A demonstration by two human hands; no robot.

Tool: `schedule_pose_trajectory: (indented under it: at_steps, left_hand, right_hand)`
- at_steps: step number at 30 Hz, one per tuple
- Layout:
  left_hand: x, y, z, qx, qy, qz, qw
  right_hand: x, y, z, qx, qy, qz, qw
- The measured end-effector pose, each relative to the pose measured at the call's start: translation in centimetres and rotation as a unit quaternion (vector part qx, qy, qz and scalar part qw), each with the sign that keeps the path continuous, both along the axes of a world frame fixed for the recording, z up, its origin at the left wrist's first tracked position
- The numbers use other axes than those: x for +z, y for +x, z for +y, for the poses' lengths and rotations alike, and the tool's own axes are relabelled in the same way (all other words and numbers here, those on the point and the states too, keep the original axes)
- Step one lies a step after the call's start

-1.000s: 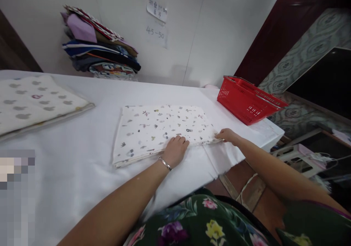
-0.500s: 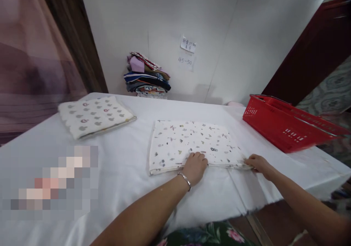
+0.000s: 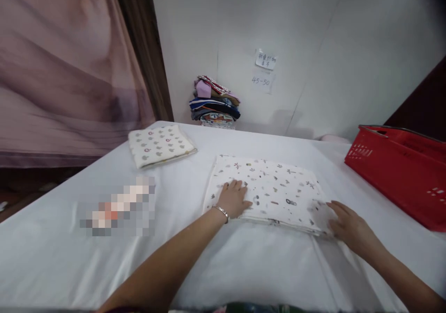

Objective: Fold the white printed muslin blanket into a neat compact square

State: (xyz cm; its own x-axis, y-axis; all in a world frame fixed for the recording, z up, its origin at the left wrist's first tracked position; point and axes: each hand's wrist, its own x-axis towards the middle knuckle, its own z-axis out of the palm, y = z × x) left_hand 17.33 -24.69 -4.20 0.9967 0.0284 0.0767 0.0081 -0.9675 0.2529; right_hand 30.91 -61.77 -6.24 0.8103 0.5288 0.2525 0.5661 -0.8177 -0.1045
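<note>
Printed cloth point(image 3: 272, 187) on white table point(image 3: 258, 262), pale wall point(image 3: 299, 38) behind, left grip point(image 3: 234, 200), right grip point(image 3: 350, 227) spread, empty

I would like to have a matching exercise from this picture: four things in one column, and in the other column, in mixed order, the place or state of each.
1. left hand
2. basket
3. right hand
4. stack

A. at the right end of the near cloth
B. by the wall, lower left of the signs
C. spread on the near cloth, bracelet at its wrist
D. red, at the picture's right edge

Pairs: 1-C, 2-D, 3-A, 4-B
</note>
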Motion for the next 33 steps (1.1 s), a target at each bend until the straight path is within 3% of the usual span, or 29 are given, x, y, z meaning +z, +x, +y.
schedule_pose_trajectory:
  at_steps: [3, 6, 9, 12, 16, 19, 23, 28, 31, 33]
  left_hand:
    - [-0.8, -0.8, 1.3, 0.003, -0.008, 0.039, 0.999]
    - [-2.0, -1.4, 1.5, 0.002, -0.017, 0.022, 1.000]
    - [-2.5, -1.6, 1.6, -0.001, -0.038, 0.013, 0.999]
    - [-1.9, -1.4, 2.3, -0.003, -0.078, 0.035, 0.996]
    - [0.5, 0.1, 4.6, 0.005, -0.134, 0.105, 0.985]
    - [1.6, 2.5, 6.6, 0.059, -0.099, 0.084, 0.990]
    - [0.2, 5.6, 8.9, 0.115, 0.010, 0.036, 0.993]
    - [-2.6, 6.5, 10.6, 0.164, 0.008, 0.062, 0.984]
    - [-2.8, 6.2, 10.7, 0.160, 0.004, 0.055, 0.986]
    - [-2.6, 6.1, 10.6, 0.160, 0.000, 0.054, 0.986]
  right_hand:
    - [-0.1, 0.7, 3.3, 0.077, 0.003, -0.012, 0.997]
    - [-1.6, 1.8, 5.5, 0.106, -0.031, 0.011, 0.994]
    - [-3.7, 2.5, 5.6, 0.104, -0.062, 0.037, 0.992]
    - [-4.8, 2.6, 4.8, 0.108, -0.074, 0.041, 0.991]
    - [-4.0, 2.5, 5.3, 0.089, -0.086, 0.062, 0.990]
    - [-2.3, 3.7, 7.2, 0.101, -0.079, 0.048, 0.991]
    - [-0.8, 7.8, 9.7, 0.064, -0.077, 0.009, 0.995]
    - [-1.8, 11.8, 10.0, -0.030, -0.105, 0.052, 0.993]
    - [-2.6, 12.3, 9.6, -0.012, -0.061, 0.061, 0.996]
    - [-2.4, 12.8, 9.2, -0.009, 0.017, 0.093, 0.995]
